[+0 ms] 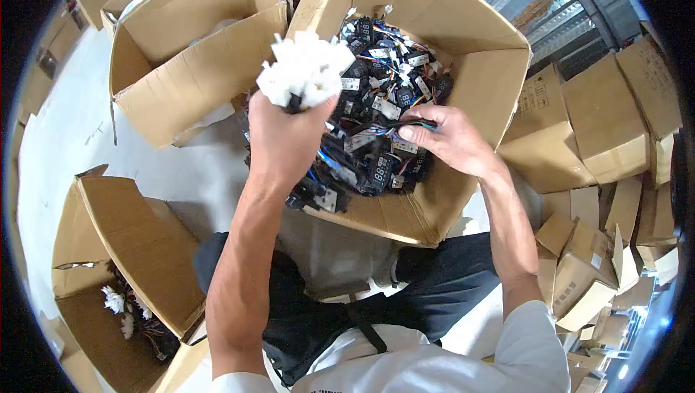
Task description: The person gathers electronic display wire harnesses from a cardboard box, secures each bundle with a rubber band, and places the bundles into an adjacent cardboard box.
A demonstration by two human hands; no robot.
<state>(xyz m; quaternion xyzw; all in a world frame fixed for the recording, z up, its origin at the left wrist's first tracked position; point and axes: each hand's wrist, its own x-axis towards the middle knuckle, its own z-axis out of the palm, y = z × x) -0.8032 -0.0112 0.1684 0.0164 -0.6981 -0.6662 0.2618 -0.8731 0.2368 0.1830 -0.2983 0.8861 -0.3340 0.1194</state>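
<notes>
White connector bunch (305, 67) at upper centre of the frame, clenched in left hand (286, 136), right hand (449, 138) pinching coloured wires (416, 127) over tangled black modules, inside open cardboard box (463, 53), stiff brown flaps, empty box (195, 60) upper left, bare floor between.

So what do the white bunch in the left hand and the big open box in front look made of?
The white connectors bunched in the left hand look like moulded plastic, matte white with blocky edges, on dark wires; the exact type is unclear. The open box looks like plain corrugated cardboard: brown, dull, with creased flaps. The right hand pinches coloured insulated wires inside it.
</notes>
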